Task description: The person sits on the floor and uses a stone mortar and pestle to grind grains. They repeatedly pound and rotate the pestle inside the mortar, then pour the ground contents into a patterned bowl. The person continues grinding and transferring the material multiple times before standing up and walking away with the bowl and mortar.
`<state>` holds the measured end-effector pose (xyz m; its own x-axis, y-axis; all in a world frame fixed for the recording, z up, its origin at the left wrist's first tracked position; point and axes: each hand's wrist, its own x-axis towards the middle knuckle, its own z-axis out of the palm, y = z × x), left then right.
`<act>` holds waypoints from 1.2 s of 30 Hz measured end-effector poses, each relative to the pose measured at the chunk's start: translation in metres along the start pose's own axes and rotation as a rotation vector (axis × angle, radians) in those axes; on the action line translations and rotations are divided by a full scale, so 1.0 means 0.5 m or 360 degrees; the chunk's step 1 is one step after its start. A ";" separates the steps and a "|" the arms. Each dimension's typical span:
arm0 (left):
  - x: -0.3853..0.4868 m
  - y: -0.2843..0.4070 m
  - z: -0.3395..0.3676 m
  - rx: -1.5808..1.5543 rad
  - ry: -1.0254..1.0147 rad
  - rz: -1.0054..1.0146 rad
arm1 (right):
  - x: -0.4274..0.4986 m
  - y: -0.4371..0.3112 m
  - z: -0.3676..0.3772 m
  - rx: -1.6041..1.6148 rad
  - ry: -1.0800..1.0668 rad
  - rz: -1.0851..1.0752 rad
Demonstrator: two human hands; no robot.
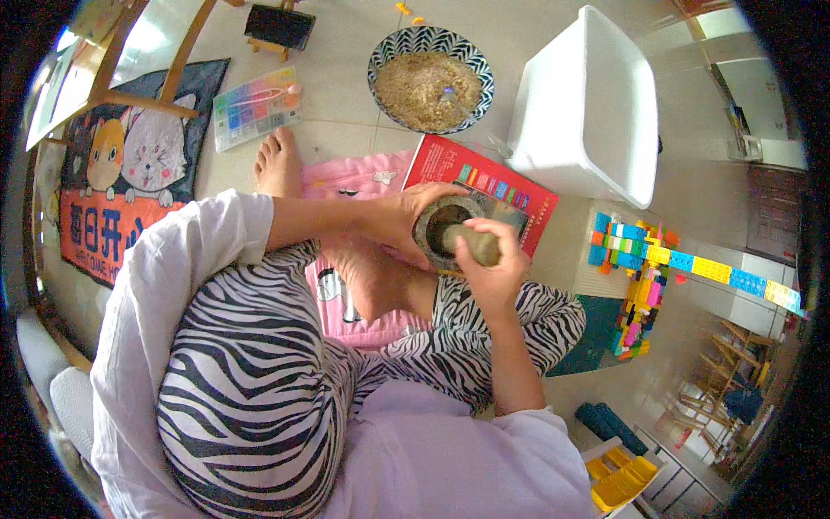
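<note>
A stone mortar (425,230) stands on a red printed book or board (441,159) in front of my crossed legs. My left hand (405,217) is wrapped around the mortar's left side. In my right hand (496,266) is a thick stone pestle (476,243), tilted with its lower end inside the mortar's mouth. The mortar's contents are dark and cannot be made out. Beyond the book sits a black-and-white patterned bowl (376,48) holding a coarse, light brown crumbly material (421,84), with a spoon-like utensil (449,96) resting in it.
A white plastic bin (551,110) lies at the right of the bowl. Building-brick constructions (681,259) stand farther right. A compartment box (253,126) is beside my bare foot, near a cartoon doormat (155,194). A pink padded mat (363,172) lies beneath my legs.
</note>
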<state>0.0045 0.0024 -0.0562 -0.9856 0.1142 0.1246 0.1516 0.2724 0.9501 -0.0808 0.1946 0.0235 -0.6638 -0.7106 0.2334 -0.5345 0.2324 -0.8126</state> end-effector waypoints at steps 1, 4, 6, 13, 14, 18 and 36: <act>-0.001 0.003 0.000 -0.0025 -0.0010 -0.0027 | 0.002 -0.016 -0.009 -0.0006 0.0036 -0.0009; 0.003 0.006 0.006 -0.0106 -0.0009 -0.0030 | -0.012 -0.036 -0.019 0.0169 0.0272 -0.0100; 0.004 0.004 0.007 -0.0012 0.0022 0.0032 | -0.017 -0.029 -0.003 0.0094 0.0205 -0.0157; 0.000 -0.007 0.003 -0.0063 0.0048 0.0043 | -0.007 -0.038 -0.010 -0.0030 0.0160 -0.0054; 0.001 -0.007 0.002 -0.0070 0.0052 0.0062 | -0.010 -0.038 -0.011 -0.0006 0.0233 -0.0103; -0.002 -0.009 0.011 -0.0022 0.0083 0.0066 | -0.015 -0.006 0.025 -0.0087 0.0142 -0.0208; -0.003 -0.007 0.008 -0.0043 0.0059 0.0049 | -0.032 -0.039 0.000 -0.0005 0.0250 -0.0159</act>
<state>0.0059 0.0050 -0.0607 -0.9827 0.0867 0.1639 0.1804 0.2435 0.9530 -0.0595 0.2013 0.0355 -0.6807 -0.6180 0.3934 -0.6033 0.1683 -0.7796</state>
